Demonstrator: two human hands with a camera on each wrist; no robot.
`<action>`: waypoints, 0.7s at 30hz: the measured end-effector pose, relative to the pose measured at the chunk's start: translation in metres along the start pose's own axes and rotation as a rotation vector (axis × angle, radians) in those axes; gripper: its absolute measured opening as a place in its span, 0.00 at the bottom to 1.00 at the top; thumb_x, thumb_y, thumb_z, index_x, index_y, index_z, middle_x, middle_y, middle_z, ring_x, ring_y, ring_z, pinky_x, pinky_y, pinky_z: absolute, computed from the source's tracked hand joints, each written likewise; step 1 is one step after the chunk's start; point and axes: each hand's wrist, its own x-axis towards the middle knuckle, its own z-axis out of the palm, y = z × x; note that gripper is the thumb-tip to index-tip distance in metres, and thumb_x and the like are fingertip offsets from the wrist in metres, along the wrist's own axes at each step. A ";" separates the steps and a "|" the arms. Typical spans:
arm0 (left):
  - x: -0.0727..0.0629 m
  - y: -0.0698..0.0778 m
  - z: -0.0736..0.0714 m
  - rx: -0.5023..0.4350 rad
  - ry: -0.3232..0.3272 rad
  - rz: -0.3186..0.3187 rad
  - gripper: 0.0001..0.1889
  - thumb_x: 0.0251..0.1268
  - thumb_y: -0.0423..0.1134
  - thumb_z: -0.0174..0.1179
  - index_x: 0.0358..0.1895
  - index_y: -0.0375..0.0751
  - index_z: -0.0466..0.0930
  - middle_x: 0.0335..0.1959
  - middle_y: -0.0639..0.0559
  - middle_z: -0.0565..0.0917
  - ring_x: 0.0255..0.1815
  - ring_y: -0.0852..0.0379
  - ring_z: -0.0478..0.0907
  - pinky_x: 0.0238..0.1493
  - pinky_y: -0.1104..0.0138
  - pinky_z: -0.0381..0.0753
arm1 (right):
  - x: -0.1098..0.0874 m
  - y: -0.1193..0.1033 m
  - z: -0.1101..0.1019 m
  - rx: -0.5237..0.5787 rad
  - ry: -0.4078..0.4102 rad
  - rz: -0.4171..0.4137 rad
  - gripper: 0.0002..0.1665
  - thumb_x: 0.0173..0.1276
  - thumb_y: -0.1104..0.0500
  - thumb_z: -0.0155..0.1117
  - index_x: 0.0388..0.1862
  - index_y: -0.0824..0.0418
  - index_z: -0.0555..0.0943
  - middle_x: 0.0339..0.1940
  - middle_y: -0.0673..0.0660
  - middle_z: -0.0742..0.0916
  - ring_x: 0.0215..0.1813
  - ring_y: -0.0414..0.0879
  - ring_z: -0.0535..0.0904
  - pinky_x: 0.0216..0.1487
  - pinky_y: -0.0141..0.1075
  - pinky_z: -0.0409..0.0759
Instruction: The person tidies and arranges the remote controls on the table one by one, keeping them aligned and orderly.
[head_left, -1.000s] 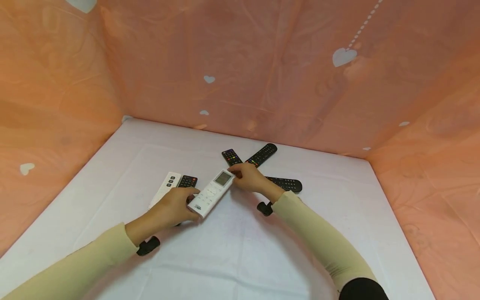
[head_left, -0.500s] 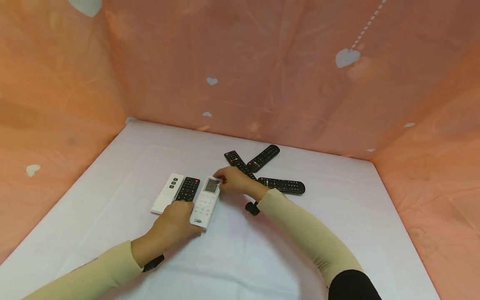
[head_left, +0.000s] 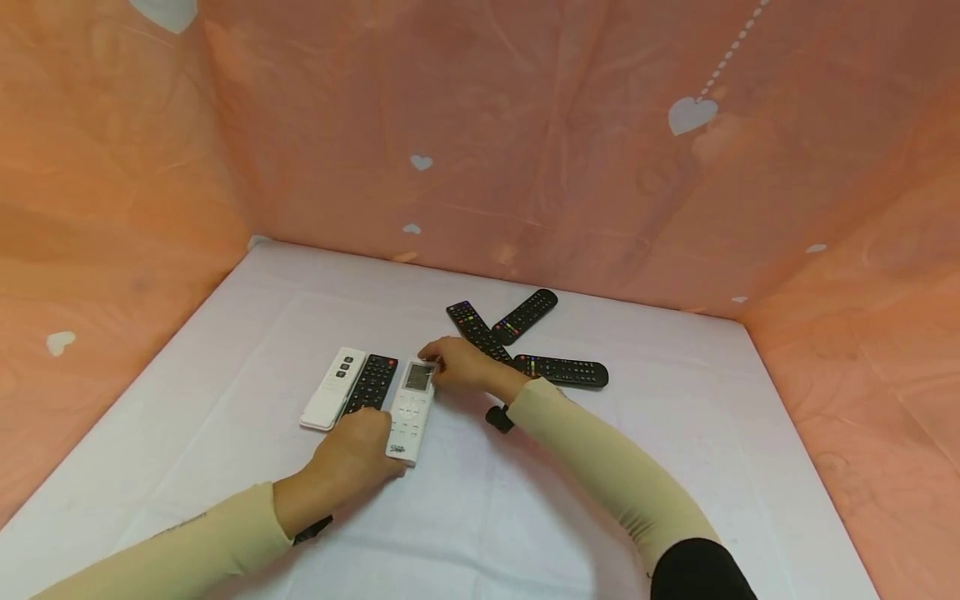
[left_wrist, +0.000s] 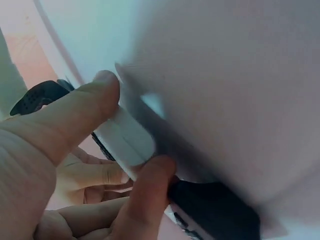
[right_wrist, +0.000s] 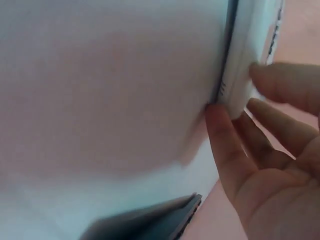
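A white air-conditioner remote control (head_left: 408,421) with a grey screen lies at the right of a row, close beside a black remote (head_left: 372,382). My left hand (head_left: 351,454) grips its near end; in the left wrist view the thumb and a finger pinch the remote's white end (left_wrist: 131,140). At the far end my right hand (head_left: 461,367) holds it by the screen. The right wrist view has those fingers round the white remote's corner (right_wrist: 242,65), down near the cloth. Left of the black remote lies another white remote (head_left: 332,390). My left hand hides the black remote's near end.
Several black remotes lie behind and right of my right hand: one slanting left (head_left: 476,327), one slanting right (head_left: 527,316) and one lying sideways (head_left: 566,372). White cloth (head_left: 540,492) covers the table. Orange sheets with hearts (head_left: 525,150) enclose the back and sides.
Both hands have brought the white air-conditioner remote left and turned it from a diagonal to nearly parallel with the black remote. In the last half second it has shifted slightly further left.
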 end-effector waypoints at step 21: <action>0.168 -0.007 -0.074 -0.047 -0.134 0.302 0.32 0.57 0.43 0.67 0.64 0.35 0.71 0.57 0.36 0.78 0.59 0.40 0.75 0.59 0.49 0.73 | -0.071 0.044 -0.032 -0.273 0.261 0.171 0.38 0.46 0.47 0.76 0.59 0.51 0.78 0.52 0.58 0.83 0.50 0.57 0.76 0.50 0.50 0.76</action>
